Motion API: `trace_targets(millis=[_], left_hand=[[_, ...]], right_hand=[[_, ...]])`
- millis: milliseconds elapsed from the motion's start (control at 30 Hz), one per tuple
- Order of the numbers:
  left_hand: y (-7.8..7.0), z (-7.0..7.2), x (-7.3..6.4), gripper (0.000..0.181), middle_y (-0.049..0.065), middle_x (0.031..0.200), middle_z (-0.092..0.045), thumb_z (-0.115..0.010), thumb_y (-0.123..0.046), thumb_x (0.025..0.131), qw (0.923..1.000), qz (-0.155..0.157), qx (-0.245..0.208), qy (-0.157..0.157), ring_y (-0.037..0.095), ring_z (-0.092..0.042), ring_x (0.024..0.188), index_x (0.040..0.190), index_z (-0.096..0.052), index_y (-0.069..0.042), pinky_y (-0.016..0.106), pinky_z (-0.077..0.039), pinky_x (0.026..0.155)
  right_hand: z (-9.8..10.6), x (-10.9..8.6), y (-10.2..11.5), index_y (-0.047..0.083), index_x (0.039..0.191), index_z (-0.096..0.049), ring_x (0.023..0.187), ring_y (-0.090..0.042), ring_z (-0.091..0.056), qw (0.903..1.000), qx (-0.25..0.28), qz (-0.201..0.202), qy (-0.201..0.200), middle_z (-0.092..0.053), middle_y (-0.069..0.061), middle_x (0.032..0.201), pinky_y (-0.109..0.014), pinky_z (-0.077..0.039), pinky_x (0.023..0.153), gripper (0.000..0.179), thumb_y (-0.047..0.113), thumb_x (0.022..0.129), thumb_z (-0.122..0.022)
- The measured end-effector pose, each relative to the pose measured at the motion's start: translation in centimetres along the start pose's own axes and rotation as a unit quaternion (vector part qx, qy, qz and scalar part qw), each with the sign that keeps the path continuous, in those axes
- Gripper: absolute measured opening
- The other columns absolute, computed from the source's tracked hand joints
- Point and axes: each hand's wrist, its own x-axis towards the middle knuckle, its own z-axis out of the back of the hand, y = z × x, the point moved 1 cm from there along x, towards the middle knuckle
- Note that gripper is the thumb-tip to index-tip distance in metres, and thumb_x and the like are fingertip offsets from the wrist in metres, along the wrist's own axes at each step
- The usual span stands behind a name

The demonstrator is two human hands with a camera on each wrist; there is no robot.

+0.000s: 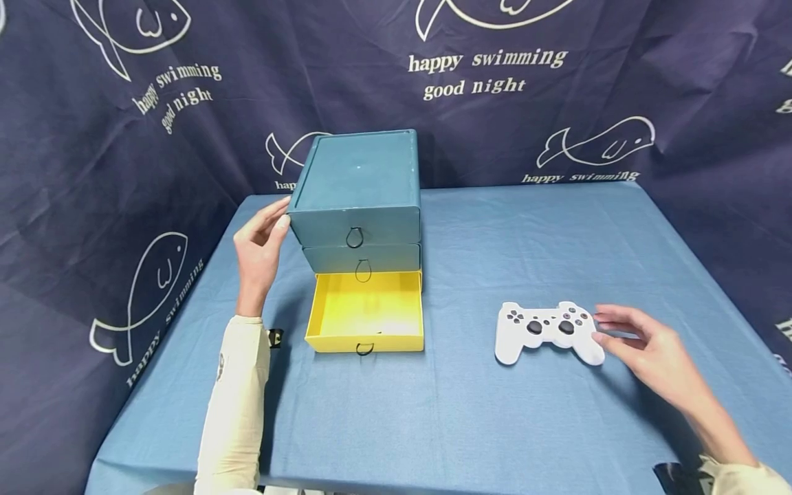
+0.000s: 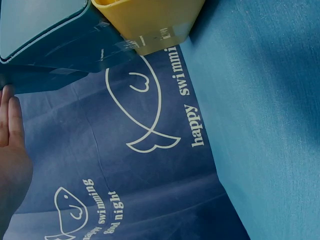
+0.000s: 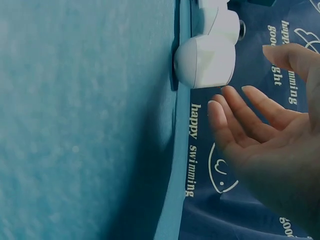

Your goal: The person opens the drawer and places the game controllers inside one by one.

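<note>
A white game controller (image 1: 549, 328) lies on the table with its sticks and buttons facing up. Beside its right grip is my right hand (image 1: 656, 350), thumb and fingers apart around nothing; in the right wrist view the fingertips (image 3: 217, 114) are right by the controller (image 3: 215, 60). My left hand (image 1: 258, 247) touches the left side of a blue-green drawer unit (image 1: 355, 172) near its top front corner, fingers extended. The unit's bottom yellow drawer (image 1: 364, 342) is pulled out, with its bare inside showing. Both drawers above it are pushed in.
A blue cloth (image 1: 470, 412) covers the table. Dark blue curtain fabric (image 1: 482, 137) with white fish and lettering hangs behind and at both sides. Black loop pulls (image 1: 355, 238) hang on the drawer fronts. A small black item (image 1: 275, 337) shows beside the left sleeve.
</note>
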Motion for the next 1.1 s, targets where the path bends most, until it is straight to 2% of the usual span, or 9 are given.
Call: trace_targets(millis=[100,467,533,767,1000,1100], left_hand=[[0.1,-0.1,0.0,0.032,0.01,0.124,-0.073,-0.066,-0.004,0.099,1.0,0.003,-0.001,-0.002,0.017,-0.069,0.112,0.131,-0.07,0.003,0.028,-0.05,0.096],[0.1,-0.1,0.1,0.031,0.01,0.123,-0.073,-0.064,-0.001,0.099,1.0,-0.006,0.001,-0.003,0.018,-0.069,0.112,0.129,-0.07,0.004,0.028,-0.051,0.096],[0.1,-0.2,0.1,0.031,0.009,0.123,-0.073,-0.064,-0.002,0.099,1.0,-0.003,0.001,-0.004,0.018,-0.069,0.112,0.129,-0.071,0.003,0.028,-0.051,0.095],[0.4,-0.1,0.0,0.031,0.011,0.124,-0.072,-0.065,-0.005,0.1,1.0,-0.006,0.001,0.0,0.019,-0.069,0.113,0.13,-0.07,0.003,0.029,-0.05,0.096],[0.3,0.0,0.0,0.031,0.011,0.124,-0.073,-0.065,-0.006,0.1,0.9999,-0.016,-0.003,-0.001,0.02,-0.069,0.112,0.129,-0.071,0.002,0.029,-0.051,0.096],[0.3,-0.1,0.1,0.031,0.01,0.123,-0.073,-0.065,-0.003,0.1,0.9999,-0.005,-0.011,-0.005,0.019,-0.069,0.112,0.129,-0.071,0.003,0.028,-0.05,0.096]], right_hand=[[0.0,0.1,-0.3,-0.008,0.131,-0.06,0.099,0.007,-0.064,0.9997,-0.011,-0.01,0.018,-0.068,0.018,0.112,-0.01,-0.049,0.08,0.044,-0.003,0.09,-0.076],[0.0,0.3,-0.8,-0.004,0.135,-0.059,0.094,0.008,-0.063,0.997,-0.033,-0.041,0.057,-0.062,0.024,0.113,-0.013,-0.049,0.073,0.051,0.004,0.09,-0.08],[0.0,0.4,-0.9,-0.005,0.135,-0.058,0.093,0.007,-0.062,0.9965,-0.037,-0.044,0.06,-0.063,0.019,0.113,-0.013,-0.049,0.073,0.052,0.003,0.089,-0.08],[0.0,1.0,-0.9,-0.006,0.138,-0.056,0.089,0.005,-0.061,0.9927,-0.058,-0.059,0.088,-0.064,-0.018,0.117,-0.015,-0.049,0.071,0.058,0.005,0.088,-0.082],[0.0,1.3,-0.8,-0.006,0.138,-0.055,0.09,0.005,-0.06,0.9908,-0.068,-0.058,0.102,-0.066,-0.021,0.117,-0.014,-0.048,0.072,0.059,0.008,0.088,-0.083],[-0.1,1.4,-0.8,-0.007,0.137,-0.056,0.089,0.004,-0.06,0.9908,-0.066,-0.054,0.105,-0.067,-0.021,0.112,-0.015,-0.048,0.072,0.059,0.008,0.087,-0.083]])
